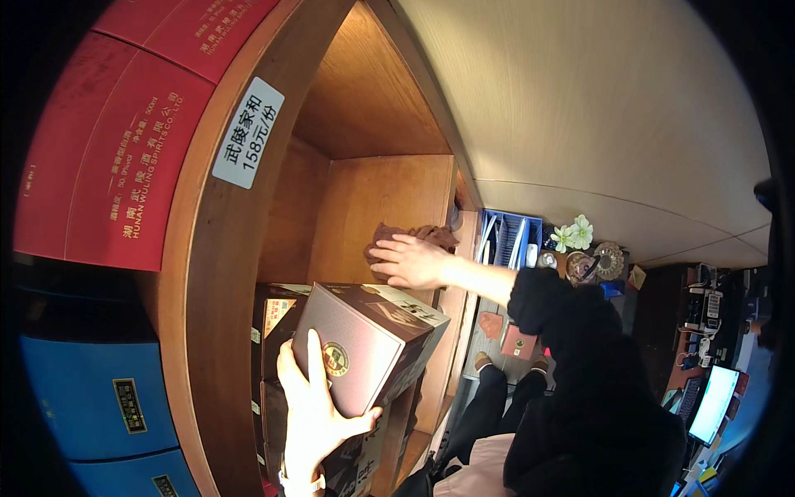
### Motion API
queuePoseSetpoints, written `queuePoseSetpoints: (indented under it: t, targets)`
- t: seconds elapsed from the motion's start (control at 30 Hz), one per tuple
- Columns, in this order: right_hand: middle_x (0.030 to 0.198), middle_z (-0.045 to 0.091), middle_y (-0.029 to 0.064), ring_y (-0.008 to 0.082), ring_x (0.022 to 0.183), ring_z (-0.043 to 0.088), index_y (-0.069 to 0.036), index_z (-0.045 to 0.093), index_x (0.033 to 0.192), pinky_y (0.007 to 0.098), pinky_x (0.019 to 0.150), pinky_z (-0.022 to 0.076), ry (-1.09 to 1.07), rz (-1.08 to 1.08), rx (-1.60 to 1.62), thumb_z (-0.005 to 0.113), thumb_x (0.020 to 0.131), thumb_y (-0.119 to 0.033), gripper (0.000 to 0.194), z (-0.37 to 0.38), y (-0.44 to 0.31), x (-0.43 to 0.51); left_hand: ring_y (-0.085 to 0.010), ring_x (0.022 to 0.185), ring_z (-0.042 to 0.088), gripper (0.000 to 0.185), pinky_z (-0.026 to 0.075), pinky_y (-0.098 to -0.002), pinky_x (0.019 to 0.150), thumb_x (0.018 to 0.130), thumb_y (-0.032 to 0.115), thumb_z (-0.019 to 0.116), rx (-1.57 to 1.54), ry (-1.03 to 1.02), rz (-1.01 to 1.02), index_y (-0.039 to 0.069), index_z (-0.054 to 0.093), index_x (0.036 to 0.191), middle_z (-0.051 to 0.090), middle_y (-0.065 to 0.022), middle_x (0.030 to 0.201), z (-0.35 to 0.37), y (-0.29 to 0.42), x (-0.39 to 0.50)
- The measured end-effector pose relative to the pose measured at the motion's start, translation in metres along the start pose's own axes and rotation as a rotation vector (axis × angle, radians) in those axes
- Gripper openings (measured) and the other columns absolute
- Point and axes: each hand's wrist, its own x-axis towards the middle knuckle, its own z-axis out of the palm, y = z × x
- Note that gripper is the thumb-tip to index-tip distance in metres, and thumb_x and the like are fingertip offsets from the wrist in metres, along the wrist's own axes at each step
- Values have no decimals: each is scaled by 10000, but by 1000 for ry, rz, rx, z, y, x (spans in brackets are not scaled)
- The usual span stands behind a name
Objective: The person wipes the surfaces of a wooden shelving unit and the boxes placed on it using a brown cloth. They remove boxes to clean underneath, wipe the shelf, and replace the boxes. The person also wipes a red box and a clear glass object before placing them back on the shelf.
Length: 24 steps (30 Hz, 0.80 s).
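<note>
My left hand (pixel 323 397), with a watch at the wrist, grips a dark brown gift box (pixel 354 360) that bears a round gold emblem on its pinkish face. The box is tilted at the front of a wooden cabinet compartment, against other dark boxes. Farther in, my right hand (pixel 410 261) presses a crumpled brown cloth (pixel 388 236) on the wooden shelf board (pixel 372 186). Part of the cloth bunches up behind my fingers. My right palm is hidden.
Dark boxes (pixel 273 366) stand in the compartment below the held box. Left of the labelled cabinet frame (pixel 214 248) are red boxes (pixel 118 155) and blue boxes (pixel 93 391). A blue file holder (pixel 512 239), flowers (pixel 581 231) and a small red box (pixel 518 345) lie beyond my right arm.
</note>
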Motion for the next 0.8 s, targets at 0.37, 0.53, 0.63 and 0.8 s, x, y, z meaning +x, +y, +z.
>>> queuePoseSetpoints:
  t: [0.37, 0.53, 0.63, 0.8]
  targets:
    - [1246, 521, 173, 325, 1172, 469, -4, 543, 1176, 418, 996, 394, 375, -3, 257, 509, 858, -120, 341, 0, -25, 64, -498, 1319, 231, 1354, 334, -523, 1054, 419, 434, 869, 80, 0, 5, 111, 118, 1498, 98, -342, 1443, 1, -2, 2]
    - [1118, 541, 155, 322, 1103, 502, -22, 593, 1066, 406, 903, 449, -26, -469, 454, 545, 875, -199, 265, 8, 13, 76, -483, 1325, 214, 1369, 308, -525, 1063, 417, 514, 854, 92, -24, 26, 57, 131, 1486, 87, -333, 1443, 0, -4, 2]
    - [1208, 546, 187, 330, 1183, 484, -11, 568, 1173, 426, 987, 409, -30, -663, 415, 612, 844, -358, 479, 4, 26, 73, -475, 1326, 201, 1398, 301, -519, 1067, 422, 598, 843, 47, -43, -3, 44, 122, 1484, 86, -324, 1443, 0, -5, 3]
    - [1225, 542, 178, 321, 1179, 491, 11, 577, 1097, 422, 989, 411, 33, -129, 192, 576, 812, -215, 365, 9, 35, 127, -486, 1345, 158, 1425, 300, -546, 1061, 394, 598, 845, 3, -87, -52, 25, 116, 1477, 67, -331, 1448, -3, 0, 7]
